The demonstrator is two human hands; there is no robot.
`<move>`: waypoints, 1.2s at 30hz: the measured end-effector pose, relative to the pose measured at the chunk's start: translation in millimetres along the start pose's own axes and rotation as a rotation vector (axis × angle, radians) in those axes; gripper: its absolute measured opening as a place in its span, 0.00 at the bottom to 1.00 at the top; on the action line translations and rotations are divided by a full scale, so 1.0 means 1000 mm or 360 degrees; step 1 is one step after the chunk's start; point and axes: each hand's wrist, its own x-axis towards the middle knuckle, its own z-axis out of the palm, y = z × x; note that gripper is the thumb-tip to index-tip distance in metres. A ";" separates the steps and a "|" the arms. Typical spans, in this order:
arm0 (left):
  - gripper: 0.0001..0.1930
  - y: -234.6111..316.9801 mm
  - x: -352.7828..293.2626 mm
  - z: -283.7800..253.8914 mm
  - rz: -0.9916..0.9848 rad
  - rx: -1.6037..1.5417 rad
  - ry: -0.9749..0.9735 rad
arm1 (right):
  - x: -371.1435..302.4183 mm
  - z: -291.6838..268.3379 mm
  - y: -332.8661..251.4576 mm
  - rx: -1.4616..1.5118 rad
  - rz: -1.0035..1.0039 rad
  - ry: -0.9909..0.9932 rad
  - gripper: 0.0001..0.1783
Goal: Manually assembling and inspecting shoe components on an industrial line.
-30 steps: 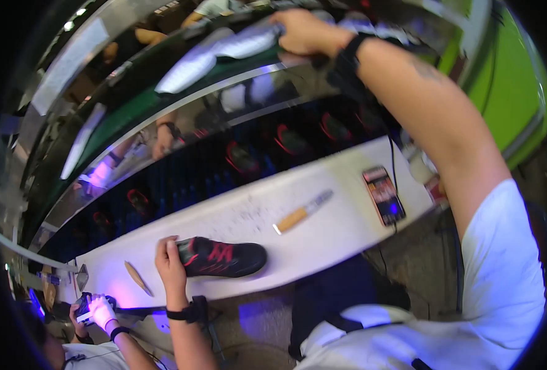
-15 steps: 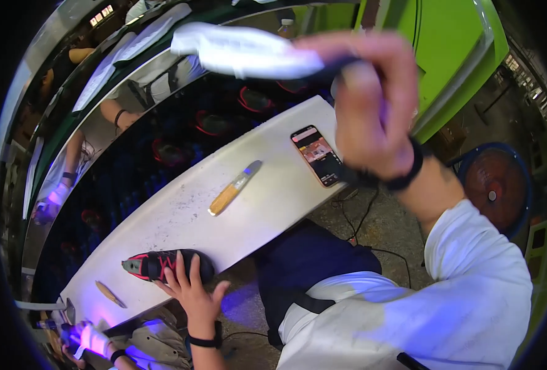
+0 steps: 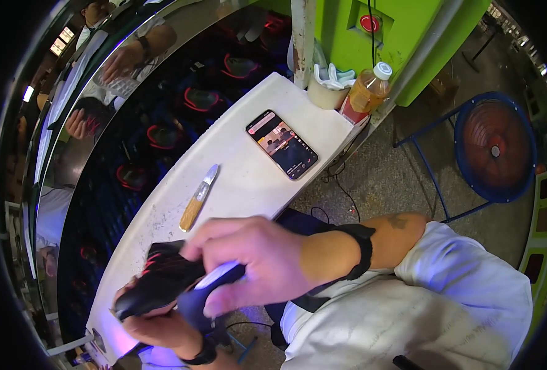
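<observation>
Black shoe (image 3: 173, 279), earlier lying on the white table (image 3: 242, 197), is now held tilted over the table's near edge, clasped by the left hand (image 3: 162, 330); by the curled right hand (image 3: 252, 256), the white-and-dark piece (image 3: 221, 274), earlier raised high, is pinched beside it.

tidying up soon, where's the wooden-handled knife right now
In the head view, the wooden-handled knife lies left of centre on the white table, between the phone and the black shoe.
</observation>
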 end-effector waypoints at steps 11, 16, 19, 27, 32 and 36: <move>0.32 0.046 -0.047 0.047 -0.0019 0.0270 -0.0219 | -0.001 -0.009 0.002 0.0273 0.0283 -0.0270 0.24; 0.30 0.050 -0.066 0.038 -0.0016 0.0372 -0.0182 | -0.003 0.004 0.007 0.0220 0.0191 -0.0158 0.26; 0.26 0.057 -0.071 0.047 -0.0088 0.0317 -0.0316 | -0.006 -0.011 -0.005 -0.0020 0.0221 -0.0220 0.26; 0.21 0.057 -0.079 0.019 0.0252 0.0459 -0.0665 | -0.030 -0.016 -0.014 -0.0150 0.0222 -0.0460 0.28; 0.22 0.060 -0.083 0.015 0.0310 0.0511 -0.0696 | -0.038 -0.007 -0.012 -0.0116 0.0046 -0.0355 0.25; 0.22 0.061 -0.087 0.009 0.0294 0.0548 -0.0740 | -0.039 -0.006 -0.016 -0.0122 0.0048 -0.0388 0.24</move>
